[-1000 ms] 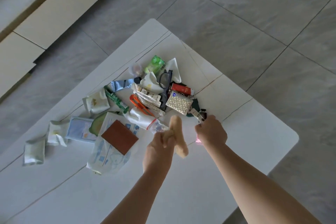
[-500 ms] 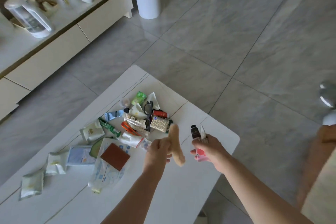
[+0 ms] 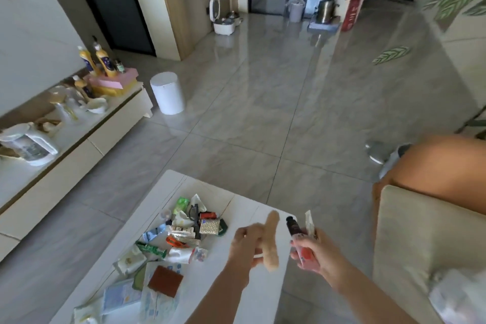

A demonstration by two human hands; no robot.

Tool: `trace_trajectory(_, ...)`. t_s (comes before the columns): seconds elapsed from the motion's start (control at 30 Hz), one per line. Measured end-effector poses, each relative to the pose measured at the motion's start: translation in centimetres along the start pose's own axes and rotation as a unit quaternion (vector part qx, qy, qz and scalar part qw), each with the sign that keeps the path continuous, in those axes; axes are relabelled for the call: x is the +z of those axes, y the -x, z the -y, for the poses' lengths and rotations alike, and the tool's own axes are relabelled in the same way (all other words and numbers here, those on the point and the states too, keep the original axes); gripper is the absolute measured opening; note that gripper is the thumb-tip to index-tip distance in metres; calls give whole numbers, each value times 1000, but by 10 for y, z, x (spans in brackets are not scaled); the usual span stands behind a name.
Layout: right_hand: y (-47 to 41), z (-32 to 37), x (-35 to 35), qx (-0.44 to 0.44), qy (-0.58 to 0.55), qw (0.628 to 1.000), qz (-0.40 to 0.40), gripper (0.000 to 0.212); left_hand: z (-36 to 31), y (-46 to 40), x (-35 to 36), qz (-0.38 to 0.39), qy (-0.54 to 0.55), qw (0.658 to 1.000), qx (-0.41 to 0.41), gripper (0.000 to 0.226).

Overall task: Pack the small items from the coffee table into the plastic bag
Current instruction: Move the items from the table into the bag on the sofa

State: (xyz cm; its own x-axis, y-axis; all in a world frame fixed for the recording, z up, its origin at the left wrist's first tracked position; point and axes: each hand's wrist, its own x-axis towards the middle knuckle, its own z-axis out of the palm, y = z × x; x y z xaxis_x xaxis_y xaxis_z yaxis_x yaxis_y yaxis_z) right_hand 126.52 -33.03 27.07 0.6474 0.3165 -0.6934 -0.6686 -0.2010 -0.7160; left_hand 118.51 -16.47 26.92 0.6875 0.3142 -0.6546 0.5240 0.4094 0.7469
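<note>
Left hand point(image 3: 246, 246) is raised above the coffee table point(image 3: 231, 294), fingers curled round a tan oblong item point(image 3: 271, 241) that stands near upright, its top tilted slightly toward 1 o'clock. What the item is cannot be told.

Right hand point(image 3: 317, 252) is held just off the table's 3 o'clock edge, fingers closed on a pink tube point(image 3: 299, 242) with a dark cap pointing to 11 o'clock. A pale sachet point(image 3: 309, 223) is pinched in the same grip, sticking up at 12 o'clock beside the tube. The two hands are near each other but apart.

The remaining small items lie in a loose pile point(image 3: 189, 229) on the table, at 9 to 10 o'clock from the left hand. Identifiable in it: a green packet point(image 3: 181, 204) at the far end, a red tube point(image 3: 208, 216), a patterned pouch point(image 3: 209, 227), an orange item point(image 3: 175, 242), a green tube point(image 3: 151, 248). A brown square point(image 3: 165, 281) rests on pale flat packs at 8 o'clock from the pile. Further sachets lie toward the table's near left corner, blurred.

A plastic bag cannot be made out with certainty; a blurred white mass point(image 3: 459, 294) lies on the sofa point(image 3: 410, 239) at 4 o'clock from the right hand. A white bin point(image 3: 167, 92) stands on the floor at 11 o'clock, beside a low cabinet point(image 3: 79, 137).
</note>
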Motion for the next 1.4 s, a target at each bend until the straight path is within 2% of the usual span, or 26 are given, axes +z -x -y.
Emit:
trace_trajectory(0.13, 47, 3, -44, -37, -59, 997, -24, 29, -13, 34, 41, 61, -59, 996, 9, 31)
trace_trajectory(0.33, 121, -5, -124, -97, -151, 981, -69, 15, -30, 82, 123, 167, -91, 981, 30, 16)
trace_trajectory(0.47, 160, -18, -184, -109, -217, 963, -113, 21, -27, 105, 193, 218, -131, 966, 37, 16)
trace_trajectory(0.53, 176, -26, -214, -114, -254, 951, -134, 23, -21, 113, 230, 224, -142, 964, 29, 14)
trace_trajectory(0.7, 206, -46, -288, -106, -301, 925, -205, 22, 3, 133, 319, 241, -173, 955, 13, 35)
trace_trajectory(0.83, 219, -63, -350, -77, -328, 908, -249, 10, 28, 140, 385, 245, -209, 947, -6, 29)
trace_trajectory(1.0, 214, -86, -420, -24, -308, 909, -282, 11, 71, 140, 455, 255, -279, 926, -18, 23)
trace_trajectory(1.1, 204, -96, -451, 33, -308, 907, -286, 20, 96, 138, 490, 264, -287, 919, -55, 34)
trace_trajectory(1.27, 188, -95, -483, 94, -281, 906, -301, 9, 128, 131, 538, 227, -315, 914, -117, 50)
trace_trajectory(1.4, 178, -83, -500, 84, -255, 914, -304, 27, 141, 119, 567, 196, -323, 918, -119, 61)
